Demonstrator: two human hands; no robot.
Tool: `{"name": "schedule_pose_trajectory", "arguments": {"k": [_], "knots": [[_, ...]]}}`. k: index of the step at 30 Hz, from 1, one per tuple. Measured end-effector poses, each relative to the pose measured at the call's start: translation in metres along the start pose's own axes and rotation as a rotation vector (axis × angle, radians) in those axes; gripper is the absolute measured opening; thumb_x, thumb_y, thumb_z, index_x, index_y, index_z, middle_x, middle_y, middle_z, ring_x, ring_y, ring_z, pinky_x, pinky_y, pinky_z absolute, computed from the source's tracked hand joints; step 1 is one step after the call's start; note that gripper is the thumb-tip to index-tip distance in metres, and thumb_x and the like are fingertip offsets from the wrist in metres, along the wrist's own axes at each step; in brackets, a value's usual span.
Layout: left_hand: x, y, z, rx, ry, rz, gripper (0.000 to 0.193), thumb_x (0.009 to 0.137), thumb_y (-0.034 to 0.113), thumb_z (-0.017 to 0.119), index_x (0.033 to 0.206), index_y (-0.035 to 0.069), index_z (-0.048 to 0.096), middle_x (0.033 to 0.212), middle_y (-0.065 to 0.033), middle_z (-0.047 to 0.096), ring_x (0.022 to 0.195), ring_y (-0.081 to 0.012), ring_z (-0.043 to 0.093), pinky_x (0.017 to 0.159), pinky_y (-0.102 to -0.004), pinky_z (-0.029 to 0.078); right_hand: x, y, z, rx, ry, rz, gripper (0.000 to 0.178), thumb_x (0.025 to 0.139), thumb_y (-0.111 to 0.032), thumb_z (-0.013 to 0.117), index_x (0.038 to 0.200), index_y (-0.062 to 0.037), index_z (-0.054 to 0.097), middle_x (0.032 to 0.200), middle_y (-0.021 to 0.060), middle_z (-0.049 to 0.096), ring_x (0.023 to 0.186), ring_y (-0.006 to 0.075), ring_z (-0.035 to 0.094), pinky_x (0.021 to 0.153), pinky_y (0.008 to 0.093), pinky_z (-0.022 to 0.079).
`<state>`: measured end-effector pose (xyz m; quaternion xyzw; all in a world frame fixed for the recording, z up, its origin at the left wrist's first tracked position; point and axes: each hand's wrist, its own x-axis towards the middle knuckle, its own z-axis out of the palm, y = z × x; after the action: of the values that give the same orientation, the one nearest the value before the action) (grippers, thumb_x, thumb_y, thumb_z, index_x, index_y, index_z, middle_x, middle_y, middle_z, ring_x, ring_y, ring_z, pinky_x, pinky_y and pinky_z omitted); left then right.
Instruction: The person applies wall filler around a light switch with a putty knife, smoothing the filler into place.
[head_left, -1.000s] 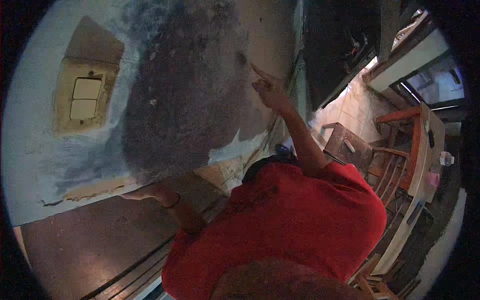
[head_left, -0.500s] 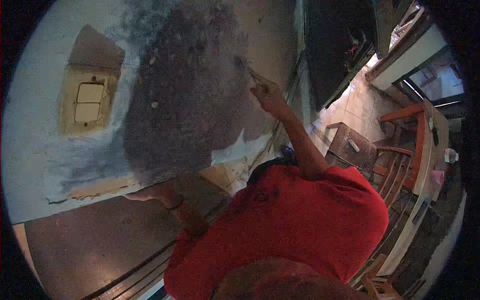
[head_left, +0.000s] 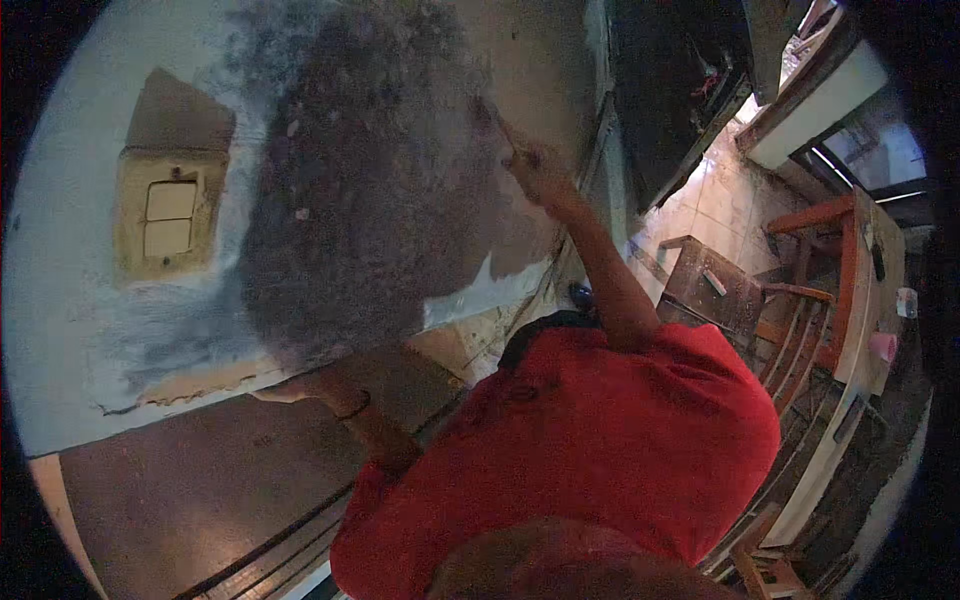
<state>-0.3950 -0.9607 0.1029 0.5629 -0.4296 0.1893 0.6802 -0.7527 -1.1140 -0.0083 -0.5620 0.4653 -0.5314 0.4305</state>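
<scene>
A wall (head_left: 90, 330) fills the left and upper part of the view, pale at its edges and covered in the middle by a large dark grey patch of wet plaster (head_left: 370, 200). At about ten o'clock a cream double switch (head_left: 170, 218) sits in a yellowish recess of the wall. At four o'clock from the patch stands a person in a red shirt (head_left: 600, 450), seen from above. The right hand (head_left: 535, 168) is raised toward one o'clock with its fingers closed around a thin tool (head_left: 497, 122), whose tip touches the right edge of the grey patch; what kind of tool it is cannot be told. The left hand (head_left: 290, 388) lies at about seven o'clock, resting against the lower edge of the wall where the plaster ends; whether its fingers are spread or curled cannot be told. A dark band (head_left: 352, 408) circles its wrist. At three o'clock, well apart from the wall, wooden chairs (head_left: 800, 300) and a small wooden stool (head_left: 712, 290) stand on a tiled floor (head_left: 715, 205).
</scene>
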Motion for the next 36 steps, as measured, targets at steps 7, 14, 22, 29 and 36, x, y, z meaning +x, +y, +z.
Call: {"name": "schedule_pose_trajectory", "arguments": {"k": [7,14,22,29,36], "knots": [[0.013,-0.009,-0.001,0.01,-0.013,0.035,0.076,0.088,0.064,0.026,0.145,0.016,0.014,0.147,-0.0146,0.016,0.129,-0.0376,0.031,0.1,-0.0563,0.037,-0.005,-0.014,-0.007,0.019,-0.056,0.11,0.045,0.089,-0.018,0.056,0.131,-0.005,0.047,0.112,0.011,0.061,0.088,0.0159,0.058,0.078,0.0312,0.048],[0.016,-0.013,0.008,0.012,-0.025,0.066,0.076,0.088,0.065,0.026,0.145,0.016,0.013,0.147,-0.0148,0.016,0.129,-0.0376,0.03,0.1,-0.0562,0.037,-0.002,0.042,0.006,-0.021,0.021,-0.286,0.054,0.089,-0.022,0.057,0.14,-0.0176,0.038,0.071,0.0006,0.05,0.054,0.0098,0.04,0.051,0.0257,0.039],[0.018,-0.016,0.005,0.008,-0.05,0.087,0.076,0.088,0.065,0.025,0.145,0.015,0.013,0.147,-0.015,0.015,0.13,-0.0375,0.03,0.101,-0.0561,0.036,0.001,0.003,-0.006,0.117,-0.012,0.12,0.046,0.086,-0.012,0.057,0.13,-0.0058,0.048,0.109,0.0122,0.062,0.095,0.0173,0.058,0.084,0.0324,0.046],[0.038,-0.036,0.037,-0.005,-0.039,0.119,0.077,0.088,0.065,0.025,0.145,0.015,0.013,0.147,-0.0152,0.015,0.13,-0.0375,0.03,0.101,-0.056,0.036,-0.005,-0.002,-0.002,0.141,-0.21,0.35,0.055,0.089,-0.013,0.055,0.141,-0.0192,0.036,0.079,-0.0008,0.055,0.053,0.0065,0.035,0.047,0.0221,0.037],[0.033,-0.028,0.006,0.019,0.02,0.166,0.077,0.088,0.065,0.025,0.145,0.015,0.013,0.148,-0.0154,0.015,0.13,-0.0374,0.03,0.101,-0.0559,0.036,0.003,0.053,0.015,0.043,0.013,-0.121,0.047,0.09,-0.018,0.055,0.135,-0.011,0.044,0.074,0.0,0.054,0.053,0.0063,0.038,0.046,0.025,0.038]]}}
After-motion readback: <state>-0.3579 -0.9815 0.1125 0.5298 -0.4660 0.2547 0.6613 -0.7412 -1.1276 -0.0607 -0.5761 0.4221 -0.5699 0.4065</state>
